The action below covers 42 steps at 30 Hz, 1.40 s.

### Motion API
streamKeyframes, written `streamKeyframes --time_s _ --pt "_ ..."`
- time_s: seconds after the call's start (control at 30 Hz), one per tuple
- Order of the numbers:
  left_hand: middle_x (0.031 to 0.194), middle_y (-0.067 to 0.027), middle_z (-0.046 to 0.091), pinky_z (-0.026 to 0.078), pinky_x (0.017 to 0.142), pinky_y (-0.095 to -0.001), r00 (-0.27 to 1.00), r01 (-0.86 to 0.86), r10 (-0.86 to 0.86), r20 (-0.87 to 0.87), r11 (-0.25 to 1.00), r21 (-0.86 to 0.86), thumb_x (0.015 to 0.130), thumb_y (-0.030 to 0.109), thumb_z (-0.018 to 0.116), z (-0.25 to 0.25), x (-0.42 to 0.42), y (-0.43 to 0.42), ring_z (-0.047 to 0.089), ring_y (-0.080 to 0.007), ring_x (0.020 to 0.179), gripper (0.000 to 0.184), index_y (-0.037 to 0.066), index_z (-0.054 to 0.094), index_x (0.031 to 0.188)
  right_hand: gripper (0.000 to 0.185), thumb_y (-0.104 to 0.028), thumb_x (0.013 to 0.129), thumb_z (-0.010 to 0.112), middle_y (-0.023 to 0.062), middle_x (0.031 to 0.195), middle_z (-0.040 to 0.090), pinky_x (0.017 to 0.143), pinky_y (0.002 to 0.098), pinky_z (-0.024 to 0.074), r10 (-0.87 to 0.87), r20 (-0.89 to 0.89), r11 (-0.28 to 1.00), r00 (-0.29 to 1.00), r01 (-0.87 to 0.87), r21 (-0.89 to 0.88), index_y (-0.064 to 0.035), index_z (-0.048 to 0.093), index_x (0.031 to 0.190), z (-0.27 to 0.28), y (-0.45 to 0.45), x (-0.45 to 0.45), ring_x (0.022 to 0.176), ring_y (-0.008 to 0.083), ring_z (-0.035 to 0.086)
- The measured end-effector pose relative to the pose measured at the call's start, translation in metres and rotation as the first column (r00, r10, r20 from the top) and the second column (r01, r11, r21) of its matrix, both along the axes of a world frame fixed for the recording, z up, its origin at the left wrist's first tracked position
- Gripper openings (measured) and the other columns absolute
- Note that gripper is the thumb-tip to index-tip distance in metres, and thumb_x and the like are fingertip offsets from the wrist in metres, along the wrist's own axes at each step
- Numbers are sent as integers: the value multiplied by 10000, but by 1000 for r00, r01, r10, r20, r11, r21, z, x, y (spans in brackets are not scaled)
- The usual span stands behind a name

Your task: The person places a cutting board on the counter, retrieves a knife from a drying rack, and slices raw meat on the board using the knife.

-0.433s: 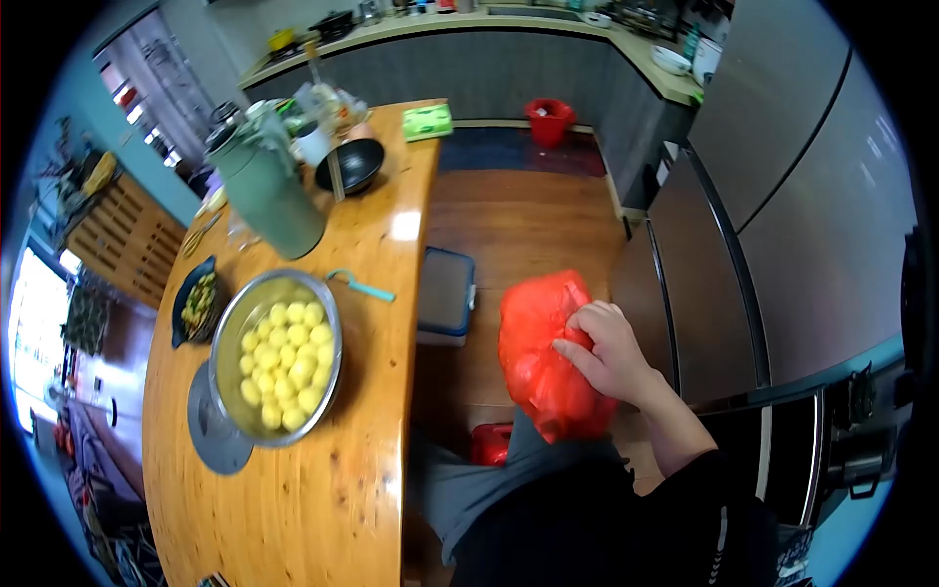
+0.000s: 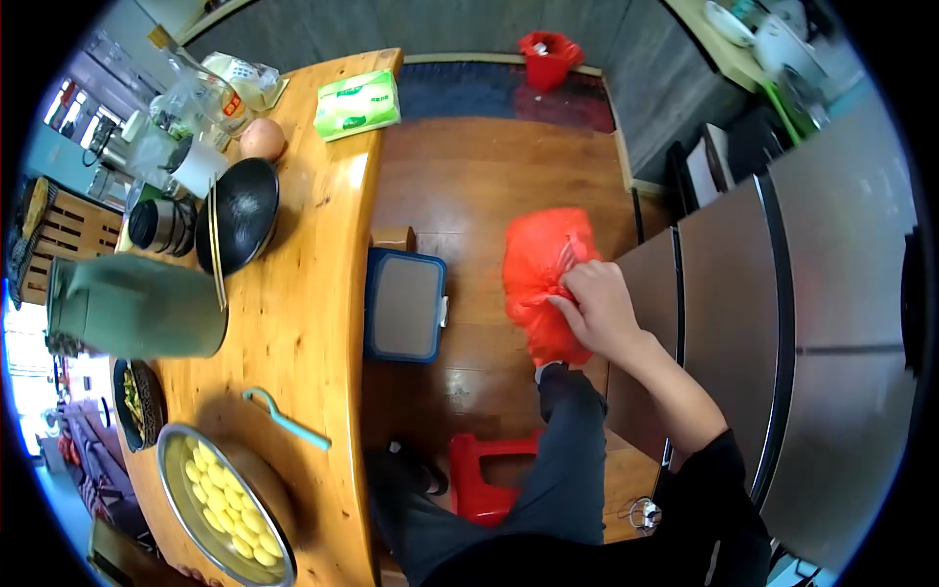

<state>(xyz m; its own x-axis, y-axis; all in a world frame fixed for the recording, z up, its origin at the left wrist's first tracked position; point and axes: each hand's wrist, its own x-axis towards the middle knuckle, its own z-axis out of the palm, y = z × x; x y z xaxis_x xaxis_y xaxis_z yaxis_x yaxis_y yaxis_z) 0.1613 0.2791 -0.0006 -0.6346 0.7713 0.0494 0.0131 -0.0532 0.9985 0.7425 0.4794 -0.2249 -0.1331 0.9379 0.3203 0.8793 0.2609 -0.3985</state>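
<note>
A full red plastic bag [image 2: 548,256] hangs above the floor, its gathered top pinched in my right hand [image 2: 599,305]. The table [image 2: 323,254] lies to the left. On it are a metal bowl [image 2: 176,479] of peeled yellow potatoes [image 2: 230,504], a teal peeler [image 2: 286,419] and a green flask [image 2: 147,308]. Part of what look like fingers [image 2: 196,575] shows at the lower left edge, too little to tell whose they are. I cannot make out my left hand.
A red stool [image 2: 469,494] stands by my legs, and a blue-lidded box [image 2: 406,303] sits beside the table. The steel fridge [image 2: 724,313] is on the right. A red bin [image 2: 550,64] stands far ahead. A black bowl [image 2: 240,220] with chopsticks is on the table.
The view has shifted forward over the floor. My right hand still holds the red bag, now hanging farther from my body. The red stool shows more fully, and my legs have moved.
</note>
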Motion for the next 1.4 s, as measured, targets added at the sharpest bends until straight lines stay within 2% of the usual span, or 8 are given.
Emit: streamKeyframes --time_s 0.1,0.3,0.43,0.6,0.83,1.2,1.23,1.4 --pt "1325 -187 635 515 1000 -477 959 281 -283 37 958 50 818 563 743 12 49 93 640 -323 1173 873 108 463 1510 205 -161 838 765 147 858 616 799 439 436 -86 -74 996 994 88 25 -32 621 908 -12 35 22 874 364 590" --pt "1368 -189 593 472 1041 -472 883 446 -439 168 895 -8 830 556 740 -16 155 198 601 -323 1218 890 89 430 1522 195 -59 841 761 157 854 580 749 398 479 -450 -534 892 716 336 -302 3 589 908 3 31 70 802 335 579" --pt "1397 -190 565 443 1068 -469 838 515 -507 199 857 13 838 552 738 31 214 234 575 -324 1248 902 76 408 1530 188 -85 866 753 152 841 582 723 387 488 -494 -640 869 589 334 -364 -16 579 866 48 18 102 791 301 587" --pt "1433 -192 530 407 1101 -465 826 531 -527 200 847 39 848 546 736 121 268 270 542 -324 1285 918 60 380 1541 227 -203 856 767 162 839 653 759 480 501 -534 -360 837 765 421 -349 -33 616 853 91 6 119 840 379 641" --pt "1483 -194 481 356 1149 -459 784 584 -585 206 808 73 863 539 732 195 301 321 497 -324 1338 940 37 341 1555 245 -272 889 727 154 875 685 796 492 486 -614 -279 739 738 414 -531 -47 633 873 135 30 168 889 372 659" --pt "1499 -192 469 356 1159 -446 673 668 -674 305 731 144 882 519 723 174 325 435 470 -324 1367 927 13 335 1554 270 -340 951 637 179 911 729 787 525 543 -611 49 608 790 508 -610 -78 674 898 124 176 238 887 388 705" --pt "1461 -231 479 464 1046 -464 765 562 -576 289 815 138 865 527 759 169 331 450 528 -344 1295 900 122 352 1559 264 -337 958 621 182 921 730 800 529 546 -610 91 572 787 517 -637 -85 682 910 126 192 240 897 390 707" --pt "1469 -231 495 441 1098 -438 760 596 -623 184 782 182 877 481 760 181 335 520 528 -339 1322 906 8 365 1542 259 -327 959 609 192 984 738 857 524 546 -591 163 549 790 542 -636 -90 713 974 122 304 273 954 396 704"
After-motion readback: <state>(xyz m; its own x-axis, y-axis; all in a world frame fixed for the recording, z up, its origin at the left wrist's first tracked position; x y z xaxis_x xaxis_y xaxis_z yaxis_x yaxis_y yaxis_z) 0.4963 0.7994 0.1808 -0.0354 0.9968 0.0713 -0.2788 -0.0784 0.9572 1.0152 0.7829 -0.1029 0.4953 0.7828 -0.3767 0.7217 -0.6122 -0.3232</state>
